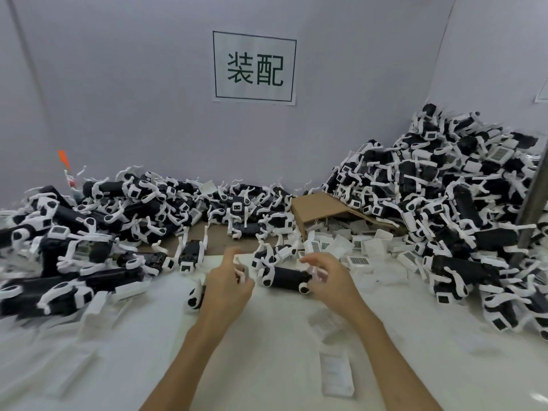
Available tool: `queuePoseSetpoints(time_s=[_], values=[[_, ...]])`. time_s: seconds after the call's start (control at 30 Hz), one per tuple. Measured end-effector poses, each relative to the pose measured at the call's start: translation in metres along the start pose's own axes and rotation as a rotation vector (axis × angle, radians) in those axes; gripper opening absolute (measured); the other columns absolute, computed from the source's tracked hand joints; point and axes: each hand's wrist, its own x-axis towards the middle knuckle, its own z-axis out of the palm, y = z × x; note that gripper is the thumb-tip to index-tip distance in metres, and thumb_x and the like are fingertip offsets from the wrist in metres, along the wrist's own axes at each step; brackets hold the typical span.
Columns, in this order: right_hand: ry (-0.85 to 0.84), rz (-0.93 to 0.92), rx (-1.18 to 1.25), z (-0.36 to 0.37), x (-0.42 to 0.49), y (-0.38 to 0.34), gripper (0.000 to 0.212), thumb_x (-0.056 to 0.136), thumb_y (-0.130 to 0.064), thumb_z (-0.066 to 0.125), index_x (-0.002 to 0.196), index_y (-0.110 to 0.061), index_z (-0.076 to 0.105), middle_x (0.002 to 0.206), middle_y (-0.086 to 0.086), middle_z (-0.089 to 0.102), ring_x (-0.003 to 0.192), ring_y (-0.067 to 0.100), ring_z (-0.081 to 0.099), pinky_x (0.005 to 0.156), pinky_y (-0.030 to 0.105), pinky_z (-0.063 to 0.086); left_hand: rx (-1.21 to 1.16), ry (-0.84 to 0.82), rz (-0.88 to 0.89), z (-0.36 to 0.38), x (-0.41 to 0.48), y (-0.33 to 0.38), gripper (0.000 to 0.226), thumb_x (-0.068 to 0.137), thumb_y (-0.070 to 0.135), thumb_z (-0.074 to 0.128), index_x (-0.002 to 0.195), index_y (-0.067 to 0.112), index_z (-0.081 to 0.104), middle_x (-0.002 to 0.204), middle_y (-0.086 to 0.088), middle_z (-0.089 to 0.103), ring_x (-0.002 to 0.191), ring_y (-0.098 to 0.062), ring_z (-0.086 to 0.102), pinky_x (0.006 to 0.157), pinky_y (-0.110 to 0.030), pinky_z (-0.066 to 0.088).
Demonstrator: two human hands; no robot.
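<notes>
A black toy body with white round joints [286, 279] lies on the white table [267, 351] between my hands. My left hand [228, 284] pinches a small white leg piece [240, 269] just left of the body. My right hand [329, 277] has its fingers curled at the body's right end, where a small white part is blurred among them. Another black and white toy [195, 298] lies partly hidden behind my left wrist.
Heaps of black and white toy dogs cover the left side [74, 232], the back [237, 209] and the right side [459, 203]. A brown cardboard box [320, 206] lies tipped among white barcode-labelled packets [355, 250]. Clear plastic trays [336, 375] lie near me. A sign [254, 66] hangs on the wall.
</notes>
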Motion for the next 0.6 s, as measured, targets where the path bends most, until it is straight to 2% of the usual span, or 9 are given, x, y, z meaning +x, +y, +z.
queuePoseSetpoints(time_s=[0.03,0.1,0.17,0.2,0.27,0.33,0.43,0.53,0.6], values=[[0.029,-0.013,0.016,-0.003,-0.002,-0.002,0.05,0.078,0.012,0.06,0.096,-0.033,0.066,0.11,-0.015,0.062,0.107,0.0,0.058,0.089,0.013,0.046,0.0,0.036,0.032,0.002,-0.002,0.003,0.04,0.087,0.005,0.064,0.118,0.028,0.053,0.071,0.009,0.063,0.064,0.0,0.061,0.053,-0.01,0.043],[0.066,-0.012,0.018,-0.008,-0.003,-0.005,0.042,0.078,0.013,0.058,0.087,-0.027,0.069,0.094,-0.018,0.066,0.088,0.0,0.061,0.073,0.018,0.05,-0.015,0.108,0.092,0.003,-0.006,0.007,0.032,0.091,0.013,0.066,0.11,0.033,0.051,0.075,0.012,0.064,0.069,-0.001,0.061,0.054,-0.012,0.043],[0.038,0.009,0.027,-0.012,-0.004,-0.006,0.037,0.077,0.013,0.056,0.079,-0.022,0.07,0.075,-0.02,0.066,0.065,-0.001,0.058,0.056,0.017,0.045,0.012,0.18,0.132,0.003,-0.007,0.01,0.033,0.091,0.017,0.067,0.105,0.04,0.047,0.086,0.016,0.066,0.075,-0.002,0.059,0.058,-0.014,0.042],[0.026,0.006,0.032,-0.013,-0.004,-0.006,0.037,0.075,0.013,0.055,0.076,-0.021,0.07,0.073,-0.019,0.065,0.061,0.0,0.056,0.053,0.017,0.043,0.026,0.215,0.139,0.002,-0.008,0.01,0.035,0.09,0.018,0.067,0.103,0.042,0.046,0.088,0.018,0.066,0.076,-0.004,0.058,0.061,-0.019,0.042],[0.019,-0.011,0.043,-0.017,-0.005,-0.007,0.041,0.072,0.014,0.054,0.071,-0.024,0.071,0.081,-0.016,0.068,0.065,0.001,0.056,0.056,0.018,0.045,0.012,0.281,0.12,0.0,-0.01,0.012,0.035,0.088,0.018,0.069,0.102,0.042,0.047,0.088,0.019,0.067,0.071,-0.006,0.059,0.06,-0.025,0.044],[-0.026,0.008,0.063,-0.022,-0.004,-0.005,0.045,0.073,0.013,0.054,0.068,-0.028,0.071,0.085,-0.008,0.071,0.063,0.004,0.054,0.058,0.02,0.046,-0.012,0.332,0.096,-0.004,-0.01,0.015,0.032,0.087,0.019,0.07,0.102,0.039,0.051,0.087,0.021,0.068,0.064,-0.004,0.061,0.056,-0.024,0.042],[-0.199,0.08,0.004,-0.029,-0.004,0.0,0.042,0.077,0.009,0.058,0.063,-0.029,0.071,0.08,0.002,0.069,0.067,0.012,0.053,0.066,0.028,0.047,-0.144,0.347,0.055,-0.008,-0.009,0.018,0.03,0.085,0.018,0.072,0.099,0.036,0.054,0.089,0.019,0.071,0.059,-0.004,0.062,0.057,-0.023,0.043],[-0.283,0.128,-0.037,-0.033,-0.004,0.001,0.031,0.072,0.002,0.061,0.062,-0.025,0.071,0.077,-0.003,0.067,0.069,0.009,0.055,0.067,0.021,0.048,-0.461,0.299,-0.011,-0.013,-0.005,0.02,0.031,0.084,0.013,0.076,0.099,0.034,0.059,0.091,0.011,0.074,0.051,-0.012,0.06,0.053,-0.024,0.049],[-0.393,0.168,-0.021,-0.035,-0.006,-0.001,0.021,0.065,-0.009,0.061,0.069,-0.026,0.073,0.078,-0.003,0.068,0.069,0.005,0.056,0.066,0.014,0.047,-0.601,0.272,-0.065,-0.017,-0.002,0.021,0.031,0.084,0.009,0.076,0.101,0.031,0.061,0.092,0.01,0.074,0.052,-0.008,0.06,0.049,-0.019,0.048]])
